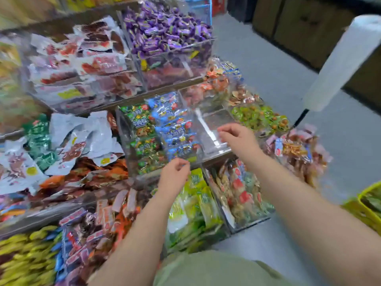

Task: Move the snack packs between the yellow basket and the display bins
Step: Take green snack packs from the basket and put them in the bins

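- Our left hand (174,176) sits at the centre of the frame, over the front edge of the middle display bin (123,129). Its fingers are loosely curled, with the thumb near the fingertips, and we see nothing held in it.
- Our right hand (237,138) is just right of centre and a little higher. Its fingers are relaxed and half bent, holding nothing, above a clear compartment (214,124) whose bare bottom shows.
- The blue snack packs (177,129) lie in a row in the compartment just left of the right hand. The green snack packs (142,141) fill the next one to the left.
- The yellow basket (366,205) is at the lower right edge of the frame, well apart from both hands. Something green lies inside it, too blurred for us to name.
- Purple candies (165,29) heap a bin at the upper centre, and white-and-red packs (92,56) fill the bin at the upper left.
- Lime-green packs (195,203) stand in the bin below the left hand.
- A white roll (346,58) leans in the upper right.
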Demonstrator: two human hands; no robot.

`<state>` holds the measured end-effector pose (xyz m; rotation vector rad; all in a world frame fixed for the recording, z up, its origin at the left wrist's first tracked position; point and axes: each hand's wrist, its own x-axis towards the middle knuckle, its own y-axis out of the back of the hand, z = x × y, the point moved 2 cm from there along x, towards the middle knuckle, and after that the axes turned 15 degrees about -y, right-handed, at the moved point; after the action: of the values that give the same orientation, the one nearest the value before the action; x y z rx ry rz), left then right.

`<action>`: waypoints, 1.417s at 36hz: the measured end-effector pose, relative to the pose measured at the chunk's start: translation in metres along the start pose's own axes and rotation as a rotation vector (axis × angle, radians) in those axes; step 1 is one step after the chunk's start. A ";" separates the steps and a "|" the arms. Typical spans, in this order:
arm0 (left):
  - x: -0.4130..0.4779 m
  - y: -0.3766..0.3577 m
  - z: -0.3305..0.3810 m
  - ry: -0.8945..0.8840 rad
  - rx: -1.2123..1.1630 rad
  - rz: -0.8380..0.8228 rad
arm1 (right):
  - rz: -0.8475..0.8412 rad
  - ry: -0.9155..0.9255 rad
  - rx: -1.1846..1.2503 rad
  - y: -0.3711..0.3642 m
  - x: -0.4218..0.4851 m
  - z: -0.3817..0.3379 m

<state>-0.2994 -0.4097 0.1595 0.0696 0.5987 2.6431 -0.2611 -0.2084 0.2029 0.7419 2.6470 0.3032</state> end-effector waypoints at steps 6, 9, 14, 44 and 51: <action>-0.064 -0.111 -0.030 0.288 0.082 -0.393 | 0.159 -0.399 0.108 0.095 -0.071 0.147; -0.100 -0.161 -0.039 0.424 0.114 -0.549 | 0.232 -0.643 0.143 0.138 -0.122 0.225; -0.159 -0.231 -0.046 0.633 0.138 -0.659 | 0.207 -1.031 0.192 0.193 -0.228 0.327; -0.096 -0.607 0.086 0.182 0.513 -1.193 | 0.507 -1.413 0.848 0.387 -0.295 0.450; -0.051 -0.669 0.124 -0.015 0.656 -1.361 | 0.551 -1.378 0.775 0.447 -0.238 0.449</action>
<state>0.0290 0.1640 -0.0079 -0.0982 0.9981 1.0915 0.3139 0.0852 0.0007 1.2526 1.1393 -0.8554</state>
